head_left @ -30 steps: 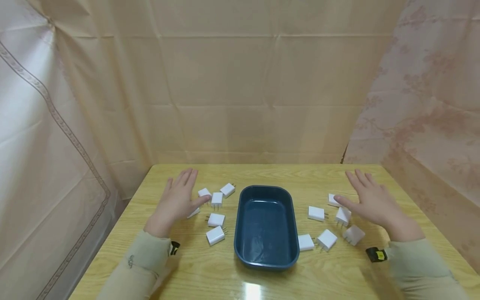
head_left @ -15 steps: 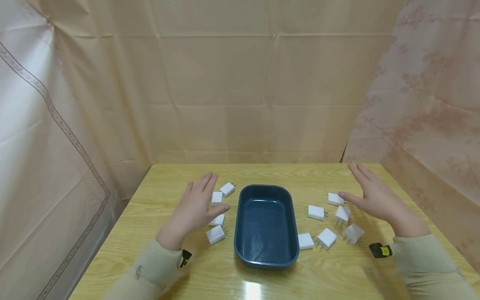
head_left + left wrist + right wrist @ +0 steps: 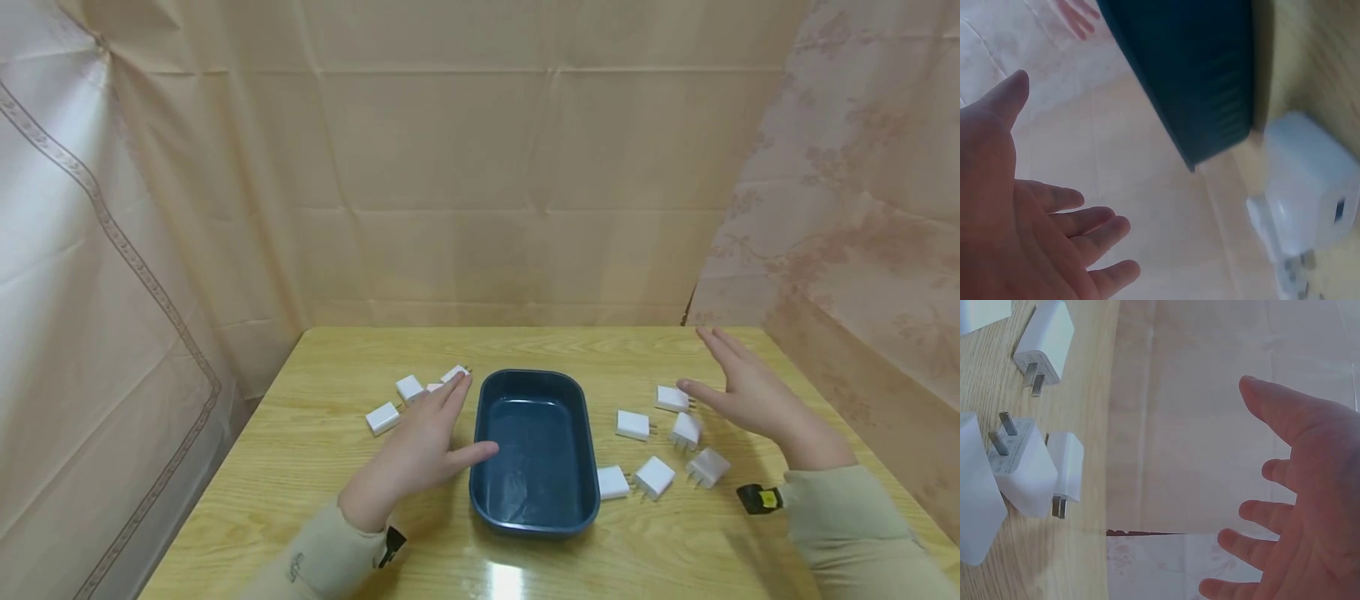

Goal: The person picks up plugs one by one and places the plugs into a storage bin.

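A dark blue rectangular tub (image 3: 534, 450) stands on the table, its inside bare. My left hand (image 3: 408, 454) hovers at its left side, fingers straight and palm empty; the thumb overlaps the tub's rim in the head view. White plug-in chargers lie left of the tub, including one (image 3: 383, 418) beside the hand and another (image 3: 410, 388) behind it; the hand hides others. The left wrist view has a charger (image 3: 1313, 181) with its port showing. My right hand (image 3: 761, 408), fingers spread and holding nothing, is above the right-hand chargers, nearest one (image 3: 672, 398) by the thumb.
More white chargers with metal prongs lie right of the tub, one (image 3: 612, 482) close against its wall. The wooden table (image 3: 337, 350) ends at a beige curtain (image 3: 450, 192) behind. Patterned cloth (image 3: 862, 208) hangs on the right.
My left hand has moved right and towards me, from the far-left chargers to the tub's side, uncovering chargers on the left. The right hand shifted slightly right, then stayed nearly still.
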`<move>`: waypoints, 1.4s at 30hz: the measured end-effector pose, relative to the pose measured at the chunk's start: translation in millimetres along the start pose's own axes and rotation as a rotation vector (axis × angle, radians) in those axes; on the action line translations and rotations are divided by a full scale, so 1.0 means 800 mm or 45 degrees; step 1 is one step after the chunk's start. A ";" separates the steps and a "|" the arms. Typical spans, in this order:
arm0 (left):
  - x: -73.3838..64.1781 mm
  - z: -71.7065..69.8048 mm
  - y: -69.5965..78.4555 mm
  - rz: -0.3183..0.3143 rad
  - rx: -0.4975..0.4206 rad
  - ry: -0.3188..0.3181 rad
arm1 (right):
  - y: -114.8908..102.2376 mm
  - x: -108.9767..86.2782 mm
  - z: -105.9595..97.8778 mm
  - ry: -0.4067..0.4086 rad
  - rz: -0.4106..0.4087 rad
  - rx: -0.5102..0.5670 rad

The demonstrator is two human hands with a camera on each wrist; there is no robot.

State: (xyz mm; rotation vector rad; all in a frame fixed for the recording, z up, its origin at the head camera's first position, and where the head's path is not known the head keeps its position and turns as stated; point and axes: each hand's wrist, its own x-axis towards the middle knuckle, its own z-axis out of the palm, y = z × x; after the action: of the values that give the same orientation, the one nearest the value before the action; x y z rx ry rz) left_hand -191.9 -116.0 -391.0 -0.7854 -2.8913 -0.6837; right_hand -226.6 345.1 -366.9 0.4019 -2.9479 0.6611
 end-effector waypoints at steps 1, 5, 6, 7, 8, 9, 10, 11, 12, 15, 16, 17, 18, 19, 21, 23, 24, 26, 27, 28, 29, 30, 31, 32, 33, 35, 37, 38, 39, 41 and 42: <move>0.000 0.003 0.001 0.004 -0.002 -0.005 | 0.000 0.000 0.001 0.001 0.000 0.001; -0.002 0.013 0.009 0.018 -0.020 -0.039 | 0.002 0.002 0.003 -0.006 0.013 0.003; -0.003 0.016 0.011 0.020 -0.019 -0.045 | 0.003 0.003 0.003 -0.011 0.017 0.004; -0.004 0.018 0.013 0.013 -0.024 -0.052 | 0.004 0.003 0.004 -0.016 0.021 0.004; -0.004 0.019 0.016 0.004 -0.030 -0.059 | 0.004 0.004 0.004 -0.021 0.025 0.004; -0.005 0.021 0.018 -0.004 -0.037 -0.065 | 0.005 0.004 0.005 -0.026 0.028 0.007; -0.006 0.023 0.020 -0.019 -0.044 -0.072 | 0.005 0.005 0.005 -0.031 0.033 0.009; -0.006 0.025 0.022 -0.034 -0.050 -0.078 | 0.006 0.006 0.005 -0.036 0.038 0.012; -0.007 0.027 0.024 -0.057 -0.064 -0.084 | 0.007 0.006 0.006 -0.038 0.040 0.011; -0.008 0.033 0.028 -0.134 -0.103 -0.109 | 0.008 0.008 0.008 -0.046 0.046 0.017; -0.009 0.035 0.029 -0.161 -0.112 -0.119 | 0.009 0.009 0.009 -0.049 0.047 0.016; -0.009 0.037 0.029 -0.183 -0.124 -0.128 | 0.009 0.009 0.010 -0.054 0.049 0.018; -0.009 0.039 0.029 -0.200 -0.132 -0.134 | 0.010 0.010 0.010 -0.058 0.049 0.017; -0.010 0.040 0.029 -0.211 -0.141 -0.138 | 0.011 0.010 0.011 -0.064 0.051 0.019; -0.011 0.042 0.029 -0.225 -0.148 -0.139 | 0.012 0.011 0.012 -0.076 0.059 0.016; -0.011 0.043 0.029 -0.228 -0.147 -0.120 | 0.015 0.011 0.013 -0.086 0.062 0.014; -0.011 0.043 0.029 -0.229 -0.139 -0.107 | 0.016 0.011 0.014 -0.087 0.060 0.010; -0.011 0.044 0.029 -0.242 -0.113 -0.089 | 0.020 0.012 0.016 -0.087 0.052 0.000; -0.010 0.045 0.029 -0.250 -0.099 -0.081 | 0.021 0.012 0.018 -0.089 0.049 -0.002; -0.009 0.045 0.029 -0.258 -0.088 -0.072 | 0.022 0.012 0.019 -0.090 0.045 -0.003; -0.007 0.046 0.029 -0.277 -0.079 -0.072 | 0.023 0.013 0.020 -0.091 0.042 -0.006; -0.006 0.046 0.029 -0.286 -0.073 -0.070 | 0.024 0.013 0.022 -0.095 0.042 -0.006; -0.005 0.046 0.029 -0.296 -0.069 -0.067 | 0.025 0.013 0.023 -0.103 0.046 -0.005; -0.003 0.047 0.029 -0.303 -0.071 -0.062 | 0.026 0.014 0.023 -0.111 0.052 -0.006; -0.002 0.047 0.029 -0.310 -0.073 -0.060 | 0.026 0.014 0.024 -0.119 0.057 -0.006; 0.000 0.047 0.029 -0.311 -0.083 -0.054 | 0.027 0.015 0.025 -0.131 0.061 -0.004; 0.001 0.046 0.029 -0.304 -0.100 -0.046 | 0.028 0.015 0.024 -0.141 0.068 -0.004; 0.001 0.046 0.028 -0.304 -0.113 -0.046 | 0.027 0.015 0.024 -0.143 0.069 -0.006; 0.001 0.045 0.029 -0.302 -0.121 -0.044 | 0.027 0.015 0.024 -0.145 0.072 -0.007; 0.001 0.045 0.029 -0.297 -0.137 -0.040 | 0.026 0.016 0.024 -0.149 0.077 -0.007; 0.001 0.044 0.030 -0.297 -0.143 -0.039 | 0.026 0.016 0.024 -0.151 0.079 -0.010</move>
State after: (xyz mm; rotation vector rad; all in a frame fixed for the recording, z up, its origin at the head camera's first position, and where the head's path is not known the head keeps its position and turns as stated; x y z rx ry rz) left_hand -178.8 -82.0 -412.9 -0.4755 -3.0245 -0.8693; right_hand -245.2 351.6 -390.6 0.3627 -3.0857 0.6539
